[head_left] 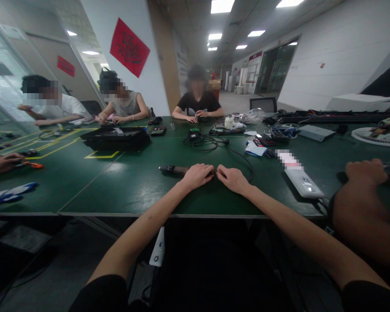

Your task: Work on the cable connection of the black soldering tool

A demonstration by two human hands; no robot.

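On the green table [133, 195], a dark cylindrical tool with a metal tip [173, 170] lies pointing left. My left hand [199, 175] rests over its right end, fingers curled. Just to the right, my right hand [232, 178] is closed, its fingertips almost meeting those of the left. Something small and dark shows between the two hands, too small to make out. A black cable [237, 151] curves over the table behind my right hand.
A black tray [117, 138] stands back left. A white device [303, 183] and a cloth [256, 148] lie to the right. A neighbour's arm [364, 212] is at far right, another person's hand [6, 164] at far left. Three people sit opposite.
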